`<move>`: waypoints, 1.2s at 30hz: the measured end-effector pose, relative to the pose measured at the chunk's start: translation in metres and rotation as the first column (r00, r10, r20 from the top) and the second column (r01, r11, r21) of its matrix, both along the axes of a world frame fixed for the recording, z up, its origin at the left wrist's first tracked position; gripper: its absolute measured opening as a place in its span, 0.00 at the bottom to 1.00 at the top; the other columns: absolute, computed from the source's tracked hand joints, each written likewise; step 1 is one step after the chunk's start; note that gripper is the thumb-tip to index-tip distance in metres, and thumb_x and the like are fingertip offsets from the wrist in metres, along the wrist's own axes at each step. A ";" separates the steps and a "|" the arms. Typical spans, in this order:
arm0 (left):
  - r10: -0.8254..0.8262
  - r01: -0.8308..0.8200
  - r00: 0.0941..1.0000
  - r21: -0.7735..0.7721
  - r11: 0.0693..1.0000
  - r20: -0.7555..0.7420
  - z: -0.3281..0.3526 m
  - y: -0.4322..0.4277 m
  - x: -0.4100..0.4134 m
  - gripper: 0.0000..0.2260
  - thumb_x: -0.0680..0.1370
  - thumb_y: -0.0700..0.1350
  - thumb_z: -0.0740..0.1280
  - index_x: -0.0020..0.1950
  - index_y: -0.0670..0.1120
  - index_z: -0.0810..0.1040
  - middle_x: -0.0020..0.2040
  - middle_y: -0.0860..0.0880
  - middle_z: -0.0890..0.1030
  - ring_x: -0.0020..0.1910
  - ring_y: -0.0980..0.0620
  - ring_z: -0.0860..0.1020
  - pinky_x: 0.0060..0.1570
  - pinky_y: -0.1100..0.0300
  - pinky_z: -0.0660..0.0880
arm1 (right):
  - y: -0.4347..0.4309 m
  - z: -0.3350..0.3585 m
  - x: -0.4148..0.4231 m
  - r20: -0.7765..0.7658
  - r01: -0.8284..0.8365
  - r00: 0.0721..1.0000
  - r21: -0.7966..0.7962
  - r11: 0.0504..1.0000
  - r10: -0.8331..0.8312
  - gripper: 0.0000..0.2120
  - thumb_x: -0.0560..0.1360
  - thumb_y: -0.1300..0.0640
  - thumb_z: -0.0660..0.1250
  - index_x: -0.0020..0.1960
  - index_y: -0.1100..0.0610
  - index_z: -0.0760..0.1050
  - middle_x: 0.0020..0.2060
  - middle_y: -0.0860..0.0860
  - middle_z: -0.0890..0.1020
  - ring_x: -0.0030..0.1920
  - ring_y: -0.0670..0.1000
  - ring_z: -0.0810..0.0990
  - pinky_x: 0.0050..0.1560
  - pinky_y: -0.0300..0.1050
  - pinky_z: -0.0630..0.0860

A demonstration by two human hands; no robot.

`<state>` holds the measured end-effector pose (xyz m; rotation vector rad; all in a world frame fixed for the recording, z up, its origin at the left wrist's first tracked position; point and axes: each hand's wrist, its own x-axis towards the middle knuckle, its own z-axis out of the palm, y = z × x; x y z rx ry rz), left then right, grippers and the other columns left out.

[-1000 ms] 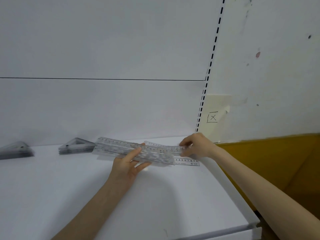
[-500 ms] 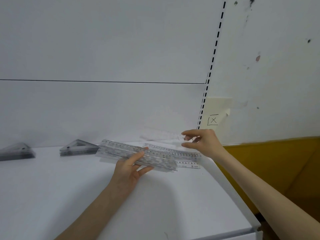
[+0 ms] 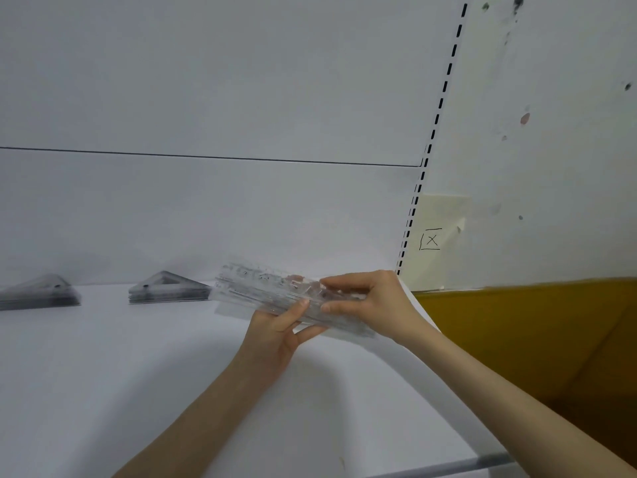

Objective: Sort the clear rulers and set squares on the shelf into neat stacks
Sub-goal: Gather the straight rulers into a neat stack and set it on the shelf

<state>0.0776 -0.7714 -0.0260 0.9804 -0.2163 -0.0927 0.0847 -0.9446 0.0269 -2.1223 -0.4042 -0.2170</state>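
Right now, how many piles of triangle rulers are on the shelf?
2. One pile sits at the far left by the back wall; the other pile sits right of it, beside the held rulers. More may lie out of view.

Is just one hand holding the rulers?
No, the left hand and right hand both grip the bundle of rulers.

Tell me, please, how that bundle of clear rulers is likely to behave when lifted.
The bundle of clear rulers probably stays stiff: it juts past the left hand without drooping. Its smooth loose strips may slide and fan apart, so the right hand pinching the other end helps. It seems light, held mostly by fingertips.
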 end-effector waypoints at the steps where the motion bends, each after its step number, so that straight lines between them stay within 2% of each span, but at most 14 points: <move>1: -0.012 0.012 1.000 -0.005 1.000 0.006 0.001 -0.001 -0.001 0.12 0.74 0.37 0.65 0.52 0.50 0.84 0.56 0.42 0.82 0.57 0.43 0.80 0.53 0.41 0.77 | 0.001 0.000 0.000 -0.022 -0.009 1.000 -0.007 1.000 0.009 0.17 0.66 0.56 0.79 0.54 0.52 0.84 0.49 0.43 0.85 0.49 0.34 0.80 0.49 0.25 0.73; 4: -0.065 0.065 0.998 -0.025 0.998 0.023 0.003 -0.001 -0.003 0.15 0.72 0.36 0.65 0.48 0.54 0.84 0.52 0.44 0.83 0.53 0.45 0.82 0.48 0.45 0.79 | 0.001 0.001 -0.001 -0.040 -0.027 0.999 -0.036 0.999 0.026 0.16 0.67 0.56 0.78 0.54 0.50 0.84 0.48 0.43 0.85 0.48 0.35 0.81 0.46 0.25 0.72; 9: -0.112 0.112 0.994 -0.022 0.993 0.014 -0.003 0.001 0.000 0.20 0.73 0.36 0.67 0.65 0.45 0.73 0.62 0.40 0.78 0.61 0.39 0.77 0.53 0.40 0.77 | -0.003 0.002 -0.003 -0.075 -0.059 0.996 -0.042 0.997 0.056 0.17 0.65 0.57 0.79 0.54 0.53 0.84 0.47 0.41 0.85 0.49 0.34 0.81 0.48 0.25 0.72; 14: -0.113 0.113 0.993 0.003 0.994 0.020 -0.002 0.000 0.000 0.16 0.73 0.36 0.69 0.60 0.44 0.75 0.61 0.45 0.79 0.59 0.42 0.79 0.53 0.35 0.76 | -0.003 0.003 -0.005 -0.101 -0.056 0.994 -0.136 0.989 0.043 0.18 0.64 0.54 0.80 0.53 0.53 0.84 0.47 0.43 0.85 0.46 0.32 0.80 0.43 0.23 0.71; 17: -0.129 0.129 0.991 -0.008 0.992 0.019 -0.003 -0.001 -0.001 0.13 0.70 0.37 0.74 0.52 0.47 0.81 0.57 0.45 0.81 0.57 0.42 0.80 0.48 0.38 0.78 | -0.014 0.009 0.004 -0.130 -0.084 0.989 -0.155 0.984 0.064 0.11 0.68 0.46 0.76 0.48 0.49 0.85 0.45 0.45 0.86 0.48 0.41 0.83 0.51 0.39 0.79; 19: -0.131 0.132 0.991 -0.038 0.991 0.005 -0.002 0.000 0.001 0.17 0.63 0.42 0.80 0.50 0.47 0.82 0.58 0.45 0.81 0.57 0.43 0.80 0.45 0.42 0.79 | -0.036 0.014 0.023 -0.043 0.046 0.998 -0.195 0.980 -0.055 0.13 0.73 0.42 0.70 0.48 0.50 0.85 0.45 0.47 0.86 0.48 0.49 0.84 0.54 0.48 0.79; 21: -0.130 0.128 0.991 -0.059 0.990 -0.036 -0.001 0.001 0.001 0.13 0.63 0.40 0.78 0.45 0.48 0.84 0.57 0.46 0.82 0.54 0.45 0.82 0.43 0.45 0.80 | -0.061 0.016 0.041 -0.014 0.139 0.988 -0.345 0.928 -0.153 0.15 0.74 0.46 0.70 0.56 0.52 0.83 0.52 0.48 0.85 0.50 0.44 0.81 0.57 0.41 0.76; 22: -0.126 0.122 0.989 -0.061 0.991 -0.071 0.000 0.002 0.001 0.09 0.66 0.37 0.74 0.43 0.48 0.85 0.55 0.46 0.83 0.51 0.46 0.83 0.42 0.46 0.81 | -0.070 0.014 0.050 -0.047 0.122 0.986 -0.468 0.875 -0.162 0.19 0.73 0.46 0.71 0.61 0.53 0.80 0.57 0.48 0.83 0.53 0.44 0.79 0.59 0.40 0.74; 25: -0.115 0.108 0.984 -0.053 0.993 -0.140 0.002 0.000 0.002 0.12 0.67 0.33 0.65 0.38 0.47 0.86 0.48 0.46 0.85 0.44 0.46 0.84 0.40 0.47 0.82 | -0.077 -0.008 0.066 -0.231 -0.038 0.958 -0.684 0.729 -0.167 0.34 0.68 0.40 0.74 0.70 0.52 0.72 0.64 0.47 0.77 0.62 0.49 0.75 0.62 0.43 0.70; 27: -0.112 0.105 0.984 -0.056 0.993 -0.138 0.002 -0.002 0.002 0.12 0.67 0.32 0.65 0.40 0.45 0.84 0.48 0.45 0.85 0.43 0.46 0.84 0.39 0.46 0.82 | -0.074 -0.021 0.074 -0.244 -0.055 0.956 -0.691 0.720 -0.161 0.30 0.67 0.41 0.75 0.65 0.54 0.77 0.60 0.49 0.80 0.58 0.50 0.77 0.59 0.46 0.73; 29: -0.105 0.098 0.985 -0.055 0.994 -0.140 0.002 -0.002 0.003 0.12 0.67 0.32 0.65 0.44 0.44 0.81 0.50 0.45 0.84 0.42 0.45 0.83 0.37 0.48 0.81 | -0.072 -0.029 0.079 -0.169 -0.032 0.979 -0.680 0.733 -0.114 0.15 0.67 0.46 0.75 0.45 0.55 0.82 0.44 0.50 0.84 0.45 0.51 0.78 0.48 0.47 0.76; 31: -0.093 0.087 0.986 -0.050 0.995 -0.141 0.001 -0.001 0.004 0.12 0.66 0.31 0.67 0.43 0.45 0.82 0.51 0.45 0.84 0.43 0.43 0.83 0.37 0.48 0.81 | -0.071 -0.032 0.079 -0.108 0.006 0.989 -0.651 0.759 -0.100 0.11 0.65 0.49 0.75 0.33 0.54 0.77 0.31 0.45 0.78 0.36 0.48 0.74 0.41 0.44 0.72; 33: -0.091 0.084 0.986 -0.050 0.995 -0.140 0.000 -0.001 0.004 0.13 0.65 0.30 0.69 0.44 0.45 0.82 0.53 0.44 0.83 0.44 0.42 0.83 0.38 0.46 0.81 | -0.071 -0.033 0.076 -0.112 0.016 0.988 -0.614 0.789 -0.107 0.07 0.64 0.50 0.77 0.36 0.48 0.79 0.34 0.41 0.80 0.41 0.45 0.79 0.45 0.44 0.76; 36: -0.086 0.079 0.984 -0.051 0.996 -0.158 -0.002 0.000 0.005 0.12 0.66 0.31 0.68 0.47 0.43 0.79 0.54 0.44 0.83 0.45 0.41 0.83 0.40 0.45 0.81 | -0.075 -0.037 0.073 -0.104 0.038 0.988 -0.565 0.824 -0.117 0.10 0.63 0.49 0.76 0.42 0.51 0.81 0.39 0.43 0.83 0.44 0.46 0.81 0.50 0.48 0.79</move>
